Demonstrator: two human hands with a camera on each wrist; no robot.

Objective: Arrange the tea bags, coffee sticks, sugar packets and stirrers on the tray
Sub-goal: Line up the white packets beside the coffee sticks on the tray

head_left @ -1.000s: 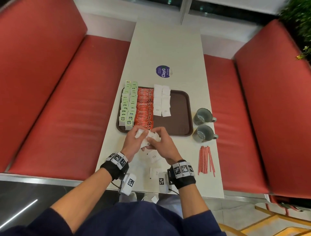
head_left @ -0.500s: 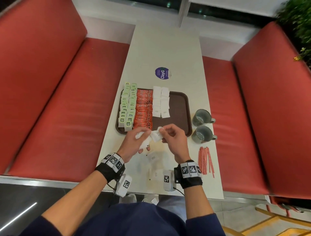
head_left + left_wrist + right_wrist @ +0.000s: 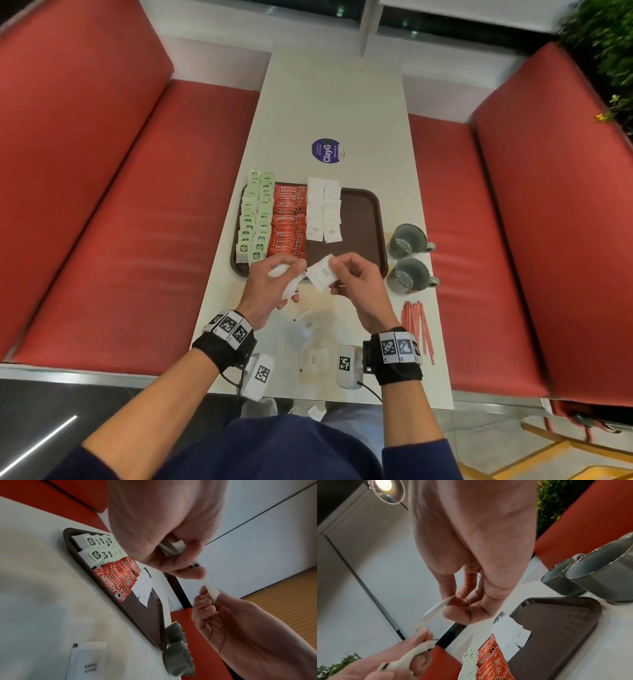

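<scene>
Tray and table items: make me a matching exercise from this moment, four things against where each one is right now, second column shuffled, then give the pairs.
Things
1. tea bags
2. coffee sticks
3. stirrers
4. single sugar packet

Places
A. on the table, right of the tray, near the table's front edge
B. pinched by the right hand, with the left hand at its other end
C. leftmost rows on the tray
D. on the tray, between the green rows and the white packets

Pairs: 1-C, 2-D, 3-A, 4-B
</scene>
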